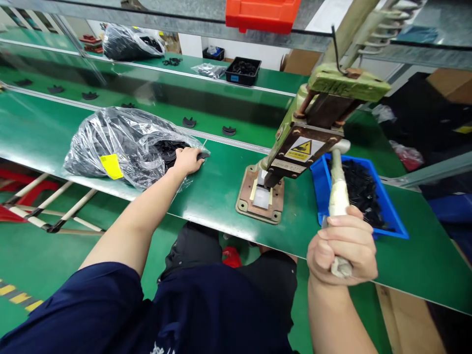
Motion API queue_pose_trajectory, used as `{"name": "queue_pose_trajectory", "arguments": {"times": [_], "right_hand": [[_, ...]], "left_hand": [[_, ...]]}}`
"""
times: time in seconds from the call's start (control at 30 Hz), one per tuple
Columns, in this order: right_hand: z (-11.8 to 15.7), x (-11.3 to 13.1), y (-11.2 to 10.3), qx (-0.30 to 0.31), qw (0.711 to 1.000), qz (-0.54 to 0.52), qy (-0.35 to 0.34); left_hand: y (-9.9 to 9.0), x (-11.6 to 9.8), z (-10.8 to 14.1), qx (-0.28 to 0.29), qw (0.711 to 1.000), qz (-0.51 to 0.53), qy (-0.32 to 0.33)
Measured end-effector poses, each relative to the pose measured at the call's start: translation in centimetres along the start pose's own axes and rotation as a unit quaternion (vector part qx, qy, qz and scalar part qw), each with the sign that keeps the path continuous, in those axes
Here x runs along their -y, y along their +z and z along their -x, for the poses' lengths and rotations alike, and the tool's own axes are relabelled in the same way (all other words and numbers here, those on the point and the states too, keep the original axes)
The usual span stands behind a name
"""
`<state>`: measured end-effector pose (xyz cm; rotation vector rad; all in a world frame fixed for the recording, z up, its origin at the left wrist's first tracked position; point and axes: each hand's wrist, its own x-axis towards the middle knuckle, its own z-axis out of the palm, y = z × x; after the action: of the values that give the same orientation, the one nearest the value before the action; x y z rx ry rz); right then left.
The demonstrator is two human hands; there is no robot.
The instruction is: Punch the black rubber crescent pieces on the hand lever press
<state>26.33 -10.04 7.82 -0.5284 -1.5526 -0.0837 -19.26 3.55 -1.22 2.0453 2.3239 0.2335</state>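
Note:
My left hand (189,160) is at the mouth of a clear plastic bag (88,147) full of black parts, its fingers closed on a small black plastic part (203,155). A yellow label (111,166) is stuck on the bag. With my right hand (344,246) I grip the taped lever (338,194) of a green hand press (313,113), fingers wrapped round its lower end. Under the press ram, a metal fixture (261,197) sits on the brown base plate (243,206). Something thin and grey shows beside my right thumb; I cannot make it out.
A blue bin (393,228) of black parts stands right of the press, close behind the lever. Curved black pieces (229,131) lie spaced along the green strip beyond the bench. An orange-red bin (261,14) sits on the overhead shelf. Farther back is a black tray (243,71).

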Motion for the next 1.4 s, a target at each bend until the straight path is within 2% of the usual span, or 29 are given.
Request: {"name": "queue_pose_trajectory", "arguments": {"times": [0.17, 0.27, 0.4, 0.47, 0.6, 0.7, 0.77, 0.9, 1.0, 1.1, 1.2, 1.4], "right_hand": [[0.0, 0.1, 0.1, -0.004, 1.0, -0.006, -0.001], [-0.1, 0.3, 0.1, 0.001, 1.0, -0.005, 0.002], [-0.2, 0.8, 0.2, 0.016, 1.0, 0.001, 0.016], [-0.2, 0.9, 0.2, 0.014, 1.0, 0.004, 0.017], [-0.1, 0.9, 0.2, 0.017, 1.0, 0.004, 0.012], [-0.1, 0.9, 0.2, 0.019, 1.0, 0.006, 0.007], [0.0, 0.9, 0.2, 0.018, 1.0, 0.007, 0.006], [-0.1, 1.1, 0.2, 0.02, 1.0, 0.004, 0.009], [-0.1, 1.1, 0.1, 0.027, 1.0, 0.005, 0.008], [-0.1, 1.1, 0.0, 0.035, 0.999, 0.013, 0.006], [-0.1, 1.1, 0.0, 0.035, 0.999, 0.018, 0.002], [-0.1, 1.1, 0.1, 0.026, 0.999, 0.023, 0.0]], "left_hand": [[-0.2, -0.5, 2.6, 0.004, 0.999, 0.031, 0.042], [-0.7, -1.1, 3.4, 0.013, 0.994, 0.049, 0.094], [-1.5, -3.3, 4.8, -0.025, 0.976, 0.081, 0.2], [-2.2, -4.9, 5.9, -0.026, 0.968, 0.112, 0.222], [-3.4, -8.3, 8.5, 0.055, 0.945, 0.26, 0.19], [-3.2, -10.7, 9.5, 0.129, 0.895, 0.395, 0.165], [-2.4, -12.2, 9.5, 0.14, 0.863, 0.463, 0.144], [-0.4, -15.2, 8.1, 0.12, 0.807, 0.571, 0.09], [0.3, -17.0, 7.0, 0.161, 0.771, 0.614, 0.049], [0.1, -18.4, 6.1, 0.21, 0.761, 0.613, 0.012], [-0.2, -19.3, 5.3, 0.233, 0.759, 0.607, -0.008], [-0.4, -20.4, 3.9, 0.26, 0.78, 0.57, -0.012]]}}
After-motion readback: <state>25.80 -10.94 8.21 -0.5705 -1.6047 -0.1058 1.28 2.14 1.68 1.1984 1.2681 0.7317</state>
